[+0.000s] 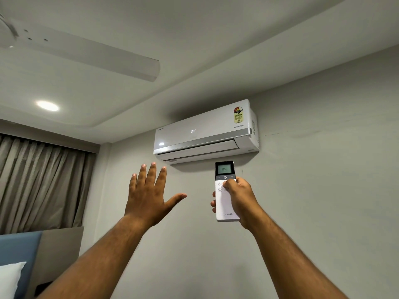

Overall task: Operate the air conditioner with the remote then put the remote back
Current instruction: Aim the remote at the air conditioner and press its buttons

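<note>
1. My right hand grips the white remote, fingers clenched around its body and thumb on the buttons; it stands upright, just below the air conditioner.
2. Both the remote's screen and the wall unit read 24.
3. My left hand is raised, fingers spread, holding nothing.

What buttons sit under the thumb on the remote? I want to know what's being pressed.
The right hand holds the remote. Its thumb covers the spot beneath the power and plus buttons; small round buttons show beside it. The button underneath is hidden.
</note>
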Demonstrator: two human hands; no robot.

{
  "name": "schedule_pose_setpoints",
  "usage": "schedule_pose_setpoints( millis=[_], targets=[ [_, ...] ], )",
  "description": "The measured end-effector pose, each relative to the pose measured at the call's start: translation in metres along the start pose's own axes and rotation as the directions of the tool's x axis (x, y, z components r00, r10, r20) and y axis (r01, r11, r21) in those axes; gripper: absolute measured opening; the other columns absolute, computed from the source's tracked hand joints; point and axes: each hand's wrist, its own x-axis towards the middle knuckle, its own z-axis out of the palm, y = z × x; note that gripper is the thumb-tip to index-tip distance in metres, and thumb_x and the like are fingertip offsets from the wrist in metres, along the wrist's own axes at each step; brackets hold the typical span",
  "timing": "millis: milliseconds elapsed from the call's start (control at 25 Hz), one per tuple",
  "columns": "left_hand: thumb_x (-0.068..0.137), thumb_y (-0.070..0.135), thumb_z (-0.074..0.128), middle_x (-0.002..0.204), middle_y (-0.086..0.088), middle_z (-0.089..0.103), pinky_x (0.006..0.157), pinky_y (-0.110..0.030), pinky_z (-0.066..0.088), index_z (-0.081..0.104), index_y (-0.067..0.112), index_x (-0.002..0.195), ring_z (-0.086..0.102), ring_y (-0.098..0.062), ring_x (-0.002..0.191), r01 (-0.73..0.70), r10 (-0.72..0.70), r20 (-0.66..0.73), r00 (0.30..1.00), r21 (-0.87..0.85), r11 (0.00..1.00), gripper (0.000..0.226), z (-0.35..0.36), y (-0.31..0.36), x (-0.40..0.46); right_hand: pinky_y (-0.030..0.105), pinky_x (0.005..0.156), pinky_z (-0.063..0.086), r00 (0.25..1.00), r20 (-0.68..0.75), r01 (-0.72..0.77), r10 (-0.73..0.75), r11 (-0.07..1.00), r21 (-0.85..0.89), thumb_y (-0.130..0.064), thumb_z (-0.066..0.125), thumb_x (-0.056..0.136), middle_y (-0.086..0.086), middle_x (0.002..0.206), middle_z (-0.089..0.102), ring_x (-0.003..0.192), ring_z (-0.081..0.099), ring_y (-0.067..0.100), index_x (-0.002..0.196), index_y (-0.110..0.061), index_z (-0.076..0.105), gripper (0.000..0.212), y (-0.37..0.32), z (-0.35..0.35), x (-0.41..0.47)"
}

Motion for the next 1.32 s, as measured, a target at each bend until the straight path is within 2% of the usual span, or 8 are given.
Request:
schedule_pose_setpoints(
  millis=[480, 640, 1120, 1320],
  targets=[
    [0.062, 0.09, -0.006, 0.161, -0.01, 0.001, 0.117, -0.049, 0.0, 0.004, 0.02, 0.151, -0.005, -0.031, 0.147, 0.015, -0.015, 0.005, 1.0, -0.01, 1.0, 0.113, -0.001, -0.004, -0.003, 0.034, 0.048, 0.058, 1.0, 0.004, 0.007, -0.007, 1.0, 0.017, -0.02, 0.044, 0.099, 0.021, 0.089, 0.071, 0.055, 0.072, 0.027, 0.108, -0.012, 0.051, 0.015, -0.001, 0.009, -0.002],
    [0.062, 0.09, -0.006, 0.162, -0.01, 0.001, 0.117, -0.048, 0.0, 0.003, 0.02, 0.151, -0.006, -0.031, 0.147, 0.017, -0.017, 0.002, 1.0, -0.014, 1.0, 0.113, -0.002, -0.007, -0.003, 0.036, 0.052, 0.058, 1.0, 0.001, 0.006, -0.006, 1.0, 0.006, -0.021, 0.044, 0.099, 0.023, 0.092, 0.071, 0.059, 0.072, 0.03, 0.11, -0.012, 0.051, 0.016, 0.0, 0.013, -0.003],
    [0.063, 0.089, -0.003, 0.161, -0.01, -0.002, 0.117, -0.05, 0.0, 0.001, 0.023, 0.151, -0.007, -0.032, 0.147, 0.026, -0.026, 0.003, 1.0, -0.013, 1.0, 0.11, -0.001, -0.015, -0.005, 0.035, 0.048, 0.058, 1.0, -0.004, 0.015, -0.015, 1.0, 0.016, -0.019, 0.043, 0.099, 0.02, 0.084, 0.071, 0.054, 0.071, 0.027, 0.099, -0.018, 0.053, 0.01, 0.006, 0.02, -0.006],
    [0.063, 0.089, -0.002, 0.161, -0.01, -0.002, 0.117, -0.052, 0.002, 0.002, 0.024, 0.151, -0.007, -0.032, 0.147, 0.024, -0.024, 0.007, 1.0, -0.013, 1.0, 0.109, 0.001, -0.018, -0.006, 0.036, 0.05, 0.058, 1.0, -0.009, 0.005, -0.005, 1.0, 0.01, -0.019, 0.044, 0.099, 0.021, 0.086, 0.07, 0.056, 0.071, 0.029, 0.102, -0.016, 0.052, 0.01, 0.01, 0.022, -0.006]
  ],
)
